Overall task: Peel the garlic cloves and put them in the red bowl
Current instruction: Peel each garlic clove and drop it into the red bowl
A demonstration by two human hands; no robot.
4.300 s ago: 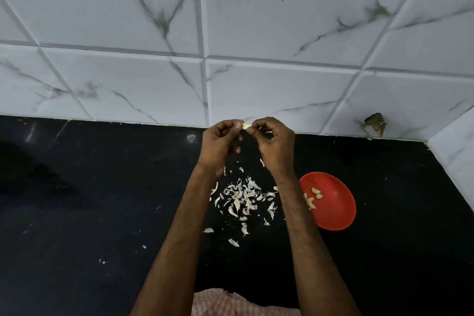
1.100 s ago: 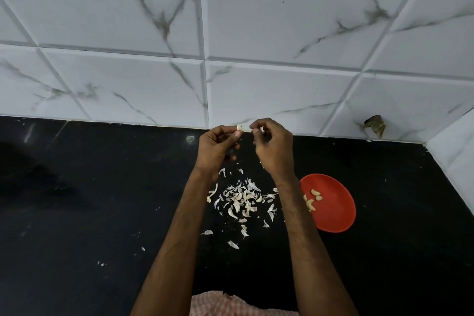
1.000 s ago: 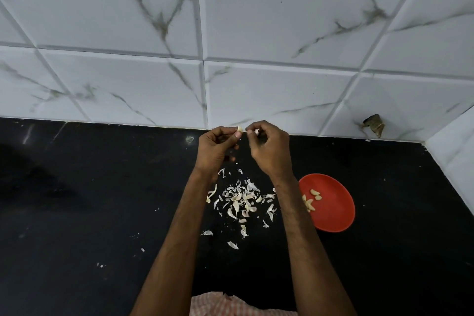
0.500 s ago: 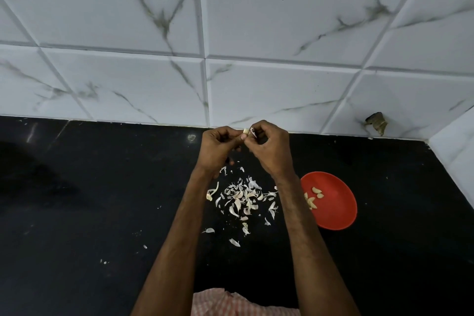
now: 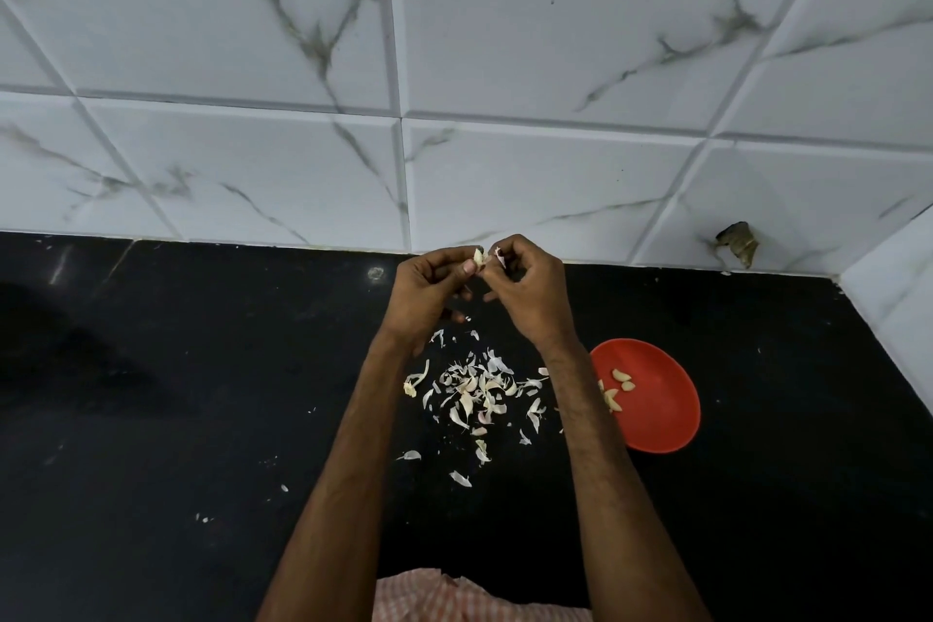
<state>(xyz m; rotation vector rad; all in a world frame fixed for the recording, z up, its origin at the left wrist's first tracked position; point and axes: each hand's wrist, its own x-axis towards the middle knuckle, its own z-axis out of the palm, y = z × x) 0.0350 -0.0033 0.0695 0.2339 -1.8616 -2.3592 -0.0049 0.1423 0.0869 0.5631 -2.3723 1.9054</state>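
Note:
My left hand (image 5: 429,293) pinches a small pale garlic clove (image 5: 478,257) between thumb and fingertips, raised above the black counter near the wall. My right hand (image 5: 527,290) is close beside it, its fingertips pinching a thin flake of garlic skin (image 5: 500,258) just right of the clove. The red bowl (image 5: 656,399) sits on the counter to the right of my right forearm and holds several peeled cloves (image 5: 618,386). A scatter of garlic skins (image 5: 479,394) lies on the counter below my hands.
The black counter (image 5: 202,419) meets a white marble-patterned tiled wall (image 5: 454,116) just behind my hands. A side wall (image 5: 898,298) closes the right end. A chipped hole (image 5: 737,248) marks the wall at right. Checked cloth (image 5: 454,601) shows at the bottom edge.
My right fingers have pulled a flake of skin a little away from the clove held in my left hand. Both hands stay in the same spot above the skins.

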